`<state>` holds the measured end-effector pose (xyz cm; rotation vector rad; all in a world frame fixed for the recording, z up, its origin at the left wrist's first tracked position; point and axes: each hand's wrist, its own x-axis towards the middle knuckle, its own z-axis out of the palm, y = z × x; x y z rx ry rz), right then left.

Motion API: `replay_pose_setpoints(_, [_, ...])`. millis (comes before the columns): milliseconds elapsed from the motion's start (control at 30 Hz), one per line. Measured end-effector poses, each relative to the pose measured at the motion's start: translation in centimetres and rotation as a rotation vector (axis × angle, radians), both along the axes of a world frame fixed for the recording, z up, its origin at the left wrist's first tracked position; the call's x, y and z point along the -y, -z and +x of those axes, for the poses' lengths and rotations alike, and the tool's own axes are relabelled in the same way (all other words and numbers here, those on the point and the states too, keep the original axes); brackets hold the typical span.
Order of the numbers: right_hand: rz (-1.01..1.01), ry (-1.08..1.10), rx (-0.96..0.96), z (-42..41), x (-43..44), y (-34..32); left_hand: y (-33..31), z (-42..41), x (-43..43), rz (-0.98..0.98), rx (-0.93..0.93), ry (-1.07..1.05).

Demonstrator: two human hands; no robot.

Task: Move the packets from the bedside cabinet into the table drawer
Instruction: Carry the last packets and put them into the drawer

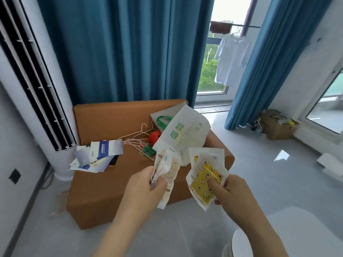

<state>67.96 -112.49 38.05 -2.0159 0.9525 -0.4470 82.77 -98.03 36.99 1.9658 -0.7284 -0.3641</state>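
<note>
While both hands are raised over the front edge of the orange bedside cabinet (pixel 111 117), the left hand (pixel 144 190) pinches a bunch of clear and beige packets (pixel 168 169) and the right hand (pixel 230 193) grips a fan of yellow-patterned packets (pixel 204 175), so both bunches are held clear of the cabinet top. On that top a white bag with green lettering (pixel 183 134) stands toward the right edge, wire hangers (pixel 137 138) and a red object (pixel 155 136) lie near the middle, and blue-and-white leaflets (pixel 98 154) overhang the left edge.
</note>
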Motion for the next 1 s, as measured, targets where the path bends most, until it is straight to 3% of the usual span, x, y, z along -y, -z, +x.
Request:
replay_pose_setpoints(333, [-0.038, 0.156, 0.023, 3.7, 17.7, 0.0, -0.2, 5.6, 19.6, -0.019, 0.007, 0.143])
replay_pose_setpoints(533, [-0.089, 0.221, 0.031, 4.4, 28.6, -1.7, -2.2, 6.8, 31.3, -0.074, 0.114, 0.208])
replay_pose_setpoints(1000, [-0.114, 0.530, -0.006, 9.4, 47.2, -1.2, -1.5, 15.4, 56.7, -0.063, 0.239, 0.513])
